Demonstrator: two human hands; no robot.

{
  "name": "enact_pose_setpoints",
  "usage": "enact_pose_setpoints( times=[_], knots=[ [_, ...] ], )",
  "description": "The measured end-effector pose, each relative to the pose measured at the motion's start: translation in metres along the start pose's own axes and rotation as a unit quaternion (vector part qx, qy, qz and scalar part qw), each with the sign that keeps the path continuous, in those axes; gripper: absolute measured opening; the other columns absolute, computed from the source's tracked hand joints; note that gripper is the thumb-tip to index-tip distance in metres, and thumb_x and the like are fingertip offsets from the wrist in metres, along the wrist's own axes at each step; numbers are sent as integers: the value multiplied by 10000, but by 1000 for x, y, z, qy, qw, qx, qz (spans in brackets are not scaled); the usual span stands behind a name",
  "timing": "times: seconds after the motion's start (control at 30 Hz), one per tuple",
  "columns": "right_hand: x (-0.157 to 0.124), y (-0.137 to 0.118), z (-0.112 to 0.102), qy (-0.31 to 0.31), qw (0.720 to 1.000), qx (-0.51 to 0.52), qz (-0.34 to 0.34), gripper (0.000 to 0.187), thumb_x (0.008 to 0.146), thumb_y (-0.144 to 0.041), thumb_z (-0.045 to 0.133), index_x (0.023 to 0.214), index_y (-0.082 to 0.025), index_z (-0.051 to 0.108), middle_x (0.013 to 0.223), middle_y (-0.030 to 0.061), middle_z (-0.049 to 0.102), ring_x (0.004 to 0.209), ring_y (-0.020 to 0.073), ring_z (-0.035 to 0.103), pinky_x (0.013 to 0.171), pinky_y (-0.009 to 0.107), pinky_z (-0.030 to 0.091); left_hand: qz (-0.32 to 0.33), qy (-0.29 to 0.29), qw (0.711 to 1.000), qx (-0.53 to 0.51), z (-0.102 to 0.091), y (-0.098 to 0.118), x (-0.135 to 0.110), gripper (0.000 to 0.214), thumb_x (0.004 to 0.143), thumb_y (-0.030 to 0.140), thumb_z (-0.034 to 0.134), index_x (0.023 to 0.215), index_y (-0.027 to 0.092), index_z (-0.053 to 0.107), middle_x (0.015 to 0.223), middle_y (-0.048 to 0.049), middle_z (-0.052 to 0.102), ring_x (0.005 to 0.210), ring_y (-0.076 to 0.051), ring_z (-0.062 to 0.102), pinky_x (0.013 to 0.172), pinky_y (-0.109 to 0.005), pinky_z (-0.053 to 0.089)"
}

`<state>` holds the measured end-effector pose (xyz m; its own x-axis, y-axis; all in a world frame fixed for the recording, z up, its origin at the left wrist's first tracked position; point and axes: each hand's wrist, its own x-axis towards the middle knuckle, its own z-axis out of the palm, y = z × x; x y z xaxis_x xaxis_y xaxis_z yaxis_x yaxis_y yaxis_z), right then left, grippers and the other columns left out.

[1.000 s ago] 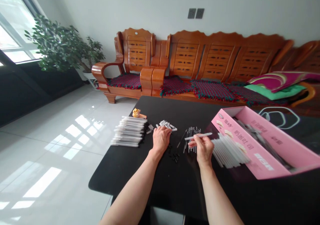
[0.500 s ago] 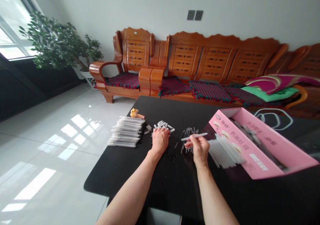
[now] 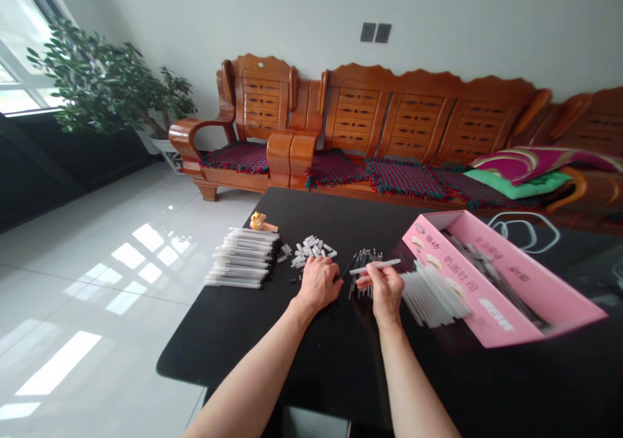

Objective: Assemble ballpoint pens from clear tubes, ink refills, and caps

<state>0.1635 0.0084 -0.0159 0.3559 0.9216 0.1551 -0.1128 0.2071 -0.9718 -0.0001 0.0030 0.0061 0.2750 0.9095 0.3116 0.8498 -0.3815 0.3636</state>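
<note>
My right hand holds a translucent white pen barrel in a pinch, above a bundle of thin dark-tipped refills. My left hand is lowered to the table with fingers curled down together over the small black pieces; its fingertips and anything in them are hidden. Just beyond it is a heap of short white pen caps. Further left lies a row of white pens with dark ends. To the right, more clear pen barrels lean against a pink box.
All this stands on a black table. A small yellow figurine sits near its far left edge. White cord loops lie behind the pink box. A wooden sofa with woven mats runs behind the table, and a potted plant stands left.
My left hand has moved right and nearer, off the white caps and over the small black pieces. My right hand still holds the pen barrel. The view has shifted slightly.
</note>
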Motion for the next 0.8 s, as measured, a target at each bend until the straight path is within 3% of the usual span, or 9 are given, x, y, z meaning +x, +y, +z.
enact_pose_setpoints(
  times=[0.2, 0.47, 0.63, 0.8],
  knots=[
    [1, 3, 0, -5, 1000, -2, 5, 308, 734, -394, 745, 855, -137, 628, 572, 14, 689, 395, 171, 642, 380, 245, 533, 9, -19, 998, 54, 9, 4, 0, 181, 855, 223, 527, 766, 157, 670, 813, -120, 659, 838, -267, 615, 828, -417, 413],
    [16, 5, -8, 65, 988, 139, 18, 298, 717, -333, 754, 871, -148, 579, 594, 25, 716, 490, 212, 702, 455, 294, 583, -101, 58, 993, -12, -10, -22, 0, 167, 937, 241, 481, 880, 192, 630, 855, -63, 687, 834, -208, 645, 765, -301, 429],
    [21, 1, -12, 52, 981, 186, 20, 263, 712, -299, 754, 857, -155, 589, 632, 30, 735, 559, 205, 725, 523, 299, 606, -50, 68, 984, -154, -15, -39, -1, 137, 926, 183, 499, 858, 193, 617, 825, -16, 676, 805, -156, 632, 767, -243, 438],
    [22, 2, -15, 42, 981, 190, 16, 247, 737, -305, 743, 866, -152, 598, 655, 40, 746, 587, 198, 732, 546, 291, 609, -35, 59, 980, -187, -17, -39, -1, 125, 904, 167, 520, 847, 194, 628, 834, -19, 665, 811, -158, 622, 783, -251, 446]
  ],
)
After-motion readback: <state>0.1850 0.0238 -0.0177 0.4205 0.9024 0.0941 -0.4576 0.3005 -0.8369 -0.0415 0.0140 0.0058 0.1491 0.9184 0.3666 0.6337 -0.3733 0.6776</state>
